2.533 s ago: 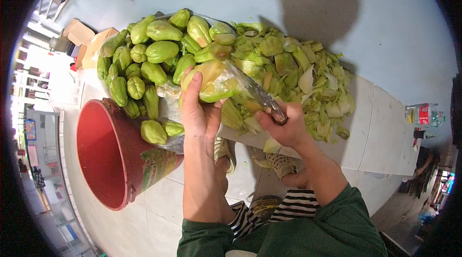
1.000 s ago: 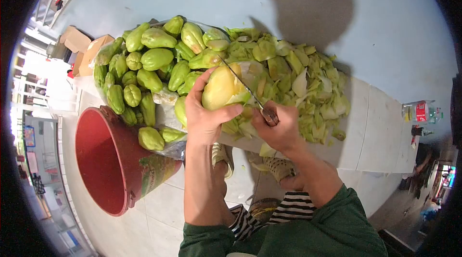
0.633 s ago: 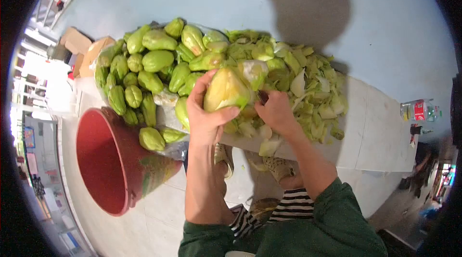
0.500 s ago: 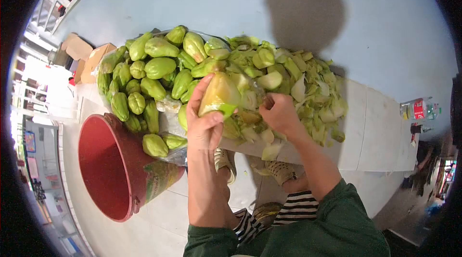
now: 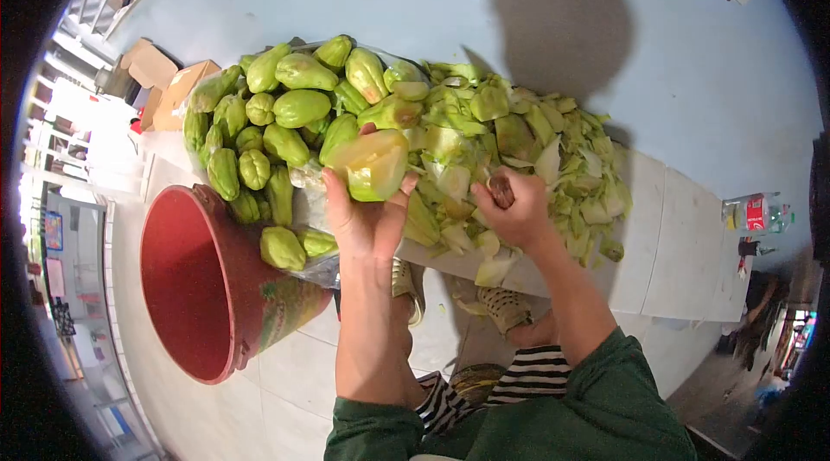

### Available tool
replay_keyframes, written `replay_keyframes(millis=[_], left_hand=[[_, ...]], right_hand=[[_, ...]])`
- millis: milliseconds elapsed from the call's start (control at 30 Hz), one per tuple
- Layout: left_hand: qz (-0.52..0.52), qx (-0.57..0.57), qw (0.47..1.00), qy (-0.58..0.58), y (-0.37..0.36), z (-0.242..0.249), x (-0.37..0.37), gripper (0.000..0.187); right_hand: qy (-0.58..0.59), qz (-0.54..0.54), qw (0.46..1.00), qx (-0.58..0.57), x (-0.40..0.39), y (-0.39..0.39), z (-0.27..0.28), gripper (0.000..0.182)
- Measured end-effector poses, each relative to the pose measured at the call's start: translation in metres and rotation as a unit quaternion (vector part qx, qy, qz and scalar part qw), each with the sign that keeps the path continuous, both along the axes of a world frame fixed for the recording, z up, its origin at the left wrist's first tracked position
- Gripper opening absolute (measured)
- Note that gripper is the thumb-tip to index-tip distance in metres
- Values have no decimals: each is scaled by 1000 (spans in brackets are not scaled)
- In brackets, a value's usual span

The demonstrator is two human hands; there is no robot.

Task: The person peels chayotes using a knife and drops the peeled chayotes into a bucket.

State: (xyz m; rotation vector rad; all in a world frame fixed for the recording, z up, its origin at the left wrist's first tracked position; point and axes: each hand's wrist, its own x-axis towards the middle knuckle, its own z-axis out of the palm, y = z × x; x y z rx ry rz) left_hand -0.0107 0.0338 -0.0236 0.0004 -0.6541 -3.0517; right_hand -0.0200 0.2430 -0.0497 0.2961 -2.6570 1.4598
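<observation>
My left hand (image 5: 372,223) is closed around a partly peeled chayote (image 5: 373,165), its pale cut faces turned upward and green skin left along the lower edge. To its right, my right hand (image 5: 517,209) is wrapped around a brown handle (image 5: 500,191); any blade on it cannot be made out. Beneath and beyond the right hand spreads a heap of chayote peelings and cut pieces (image 5: 571,158). Whole green chayotes (image 5: 303,108) are piled on clear plastic, to the left of the held one.
A large red bucket (image 5: 188,288) lies tilted at the lower left, its mouth facing left. Cardboard boxes (image 5: 177,98) stand behind the pile. A plastic bottle (image 5: 759,214) with a red label is at the right. My shoes (image 5: 506,310) are below the tiled ledge (image 5: 683,245).
My left hand has turned the chayote so its cut top shows more. My right hand has moved slightly right and rotated, bringing the brown handle into sight.
</observation>
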Motion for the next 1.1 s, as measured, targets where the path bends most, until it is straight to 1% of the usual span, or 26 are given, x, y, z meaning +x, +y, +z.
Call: replay_keyframes(millis=[67, 100, 133, 167, 200, 233, 267, 300, 333, 367, 400, 467, 600, 667, 800, 867, 1000, 1067, 1100], left_hand=[[117, -74, 984, -108, 15, 8, -1, 90], [107, -110, 980, -127, 12, 7, -1, 89], [108, -110, 980, -129, 12, 8, -1, 89], [98, -90, 980, -146, 12, 10, 0, 83], [89, -70, 980, -164, 13, 12, -1, 78], [108, -80, 972, -191, 14, 11, -5, 76], [108, -80, 972, -192, 12, 4, -7, 76], [103, -67, 979, -162, 10, -1, -9, 74], [98, -55, 985, -131, 9, -4, -10, 71], [128, -80, 979, -140, 12, -7, -8, 67], [128, -79, 979, -140, 13, -8, -9, 67], [156, -52, 973, -161, 13, -13, -11, 75], [138, -39, 980, -135, 10, -23, -11, 73], [170, 21, 977, -126, 16, -17, -14, 65], [192, 29, 974, -115, 17, -17, -17, 66], [211, -9, 970, -121, 17, -18, -18, 66], [205, 8, 972, -119, 19, -17, -17, 66], [193, -2, 978, -72, 19, -23, -16, 67], [193, -3, 978, -73, 20, -24, -16, 67]], right_hand=[[173, 61, 982, -55, 5, -5, -8, 25], [172, 61, 982, -55, 8, -6, -7, 25], [165, 114, 979, -47, 12, -5, -5, 22], [157, 166, 973, -40, 14, -5, -3, 21], [156, 166, 973, -40, 16, -7, -4, 21], [172, 186, 967, -29, 18, -10, -4, 22], [187, 207, 960, -18, 20, -12, -4, 23], [191, 214, 958, -10, 21, -14, 1, 22], [190, 214, 958, -10, 22, -15, 0, 22], [196, 214, 957, 0, 24, -16, 0, 22], [202, 214, 956, 11, 25, -17, 0, 22], [207, 209, 956, 22, 27, -20, -1, 23], [209, 205, 955, 34, 30, -22, -2, 26], [196, 208, 958, 33, 31, -21, -1, 27], [191, 202, 960, 45, 33, -23, -1, 28], [192, 201, 960, 42, 34, -24, 0, 28], [212, 186, 959, 38, 35, -26, 0, 27], [202, 179, 962, 34, 37, -28, 3, 25], [193, 173, 965, 30, 38, -29, 4, 24]])
